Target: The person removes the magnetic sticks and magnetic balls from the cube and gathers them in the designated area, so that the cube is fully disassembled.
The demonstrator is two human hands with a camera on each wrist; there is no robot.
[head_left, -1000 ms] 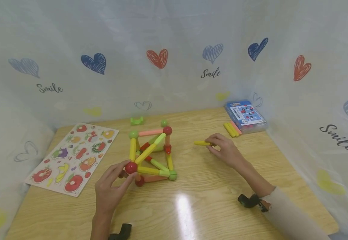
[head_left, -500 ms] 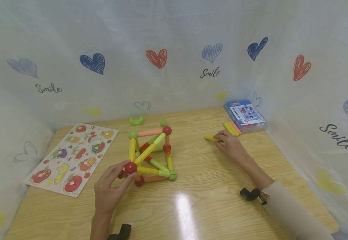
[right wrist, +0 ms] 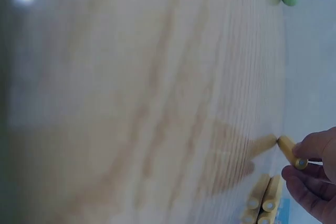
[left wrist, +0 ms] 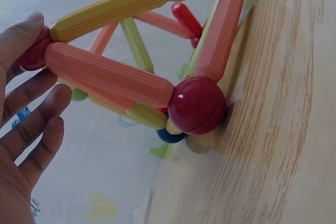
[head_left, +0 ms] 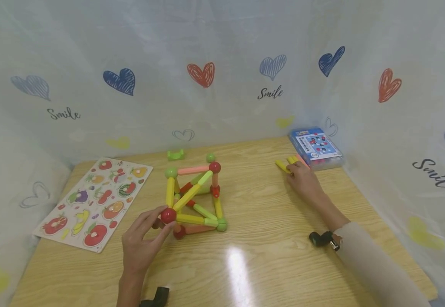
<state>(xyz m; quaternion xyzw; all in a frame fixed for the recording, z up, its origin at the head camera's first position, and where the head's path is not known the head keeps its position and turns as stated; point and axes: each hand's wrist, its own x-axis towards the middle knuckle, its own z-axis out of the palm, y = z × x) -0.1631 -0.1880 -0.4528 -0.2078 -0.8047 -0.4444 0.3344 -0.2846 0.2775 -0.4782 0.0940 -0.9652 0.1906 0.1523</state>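
A frame of coloured rods and balls [head_left: 187,196] stands left of the table's middle. My left hand [head_left: 142,241] pinches the red ball [head_left: 168,215] at its near left corner between thumb and fingers; the left wrist view shows salmon and yellow rods [left wrist: 110,74] meeting that ball, with another dark red ball [left wrist: 197,106] down by the table. Over on the right, my right hand [head_left: 304,181] pinches a yellow rod [head_left: 282,166] by one end. In the right wrist view that rod [right wrist: 287,150] slants from the fingertips, close to two yellow rods [right wrist: 269,200] lying side by side.
A salmon rod [head_left: 302,160] lies beside the yellow ones, before a blue-lidded box [head_left: 316,147]. Behind the frame are a green ball [head_left: 210,157] and a green curved piece [head_left: 175,154]. A fruit puzzle board [head_left: 96,200] lies at left. A printed curtain [head_left: 222,106] surrounds the table.
My right hand has moved right and away from me with the yellow rod, up to the rods by the box. My left hand and the frame have stayed in place.
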